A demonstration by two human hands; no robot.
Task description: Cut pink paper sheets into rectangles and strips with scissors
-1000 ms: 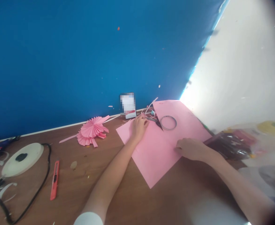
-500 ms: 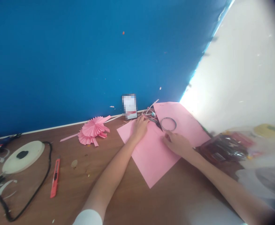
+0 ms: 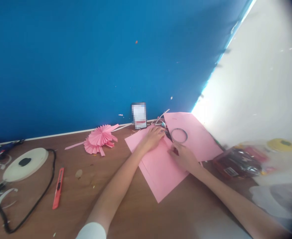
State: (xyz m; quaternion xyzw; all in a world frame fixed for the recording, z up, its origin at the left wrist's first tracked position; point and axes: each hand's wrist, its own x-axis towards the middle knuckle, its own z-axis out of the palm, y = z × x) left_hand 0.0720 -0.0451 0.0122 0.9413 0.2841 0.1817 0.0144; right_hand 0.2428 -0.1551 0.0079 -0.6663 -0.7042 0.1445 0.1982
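Observation:
A pink sheet of paper [image 3: 158, 177] lies at an angle on the brown table. My left hand [image 3: 154, 136] rests on its upper part, fingers stretched along the far edge. My right hand [image 3: 184, 156] is at the sheet's right edge, its fingers curled in and pinching the paper there; the fingertips are partly hidden. Just beyond the right hand, a grey ring-shaped roll of tape [image 3: 179, 129] sits on a second pink sheet [image 3: 205, 144]. Some dark and white items lie between the two sheets, too small to make out.
A folded pink paper fan [image 3: 100, 137] lies left of the sheet. A phone [image 3: 139, 116] leans on the blue wall. Farther left are a red box cutter [image 3: 58, 188] and a cream disc [image 3: 26, 164] with a black cable. Plastic-wrapped packages [image 3: 238, 162] stand at right.
My left hand has slid right along the far edge of the sheet. My right hand has moved slightly left and down, fingers curling more. The view has shifted a little.

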